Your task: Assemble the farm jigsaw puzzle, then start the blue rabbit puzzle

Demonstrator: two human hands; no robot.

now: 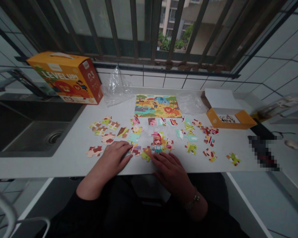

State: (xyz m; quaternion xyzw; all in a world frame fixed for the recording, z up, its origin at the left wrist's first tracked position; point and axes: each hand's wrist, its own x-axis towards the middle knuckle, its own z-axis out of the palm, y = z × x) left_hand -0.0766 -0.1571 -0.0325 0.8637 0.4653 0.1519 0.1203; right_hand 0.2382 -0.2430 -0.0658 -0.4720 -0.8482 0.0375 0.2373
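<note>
My left hand [116, 156] rests on the white counter, thumb and index finger pinched at the left edge of a blue-and-orange puzzle piece [136, 150]. My right hand [171, 170] lies palm down with its fingers stretched out. Its fingertips touch the lower edge of a small joined puzzle section [158, 145] showing a bearded figure and a red barn. Between the hands is a brown-and-green puzzle piece [146, 154], close against that section's left side. Loose pieces surround them, including a pink-and-brown piece [94, 151] at left and a green piece [191, 148] at right.
Behind the pieces lies an animal picture sheet [159, 106]. An orange puzzle box [67, 79] stands by the sink [37, 132]. Crumpled clear plastic [116, 87] sits beside it. At right, an opened orange box [229, 119] holds more pieces.
</note>
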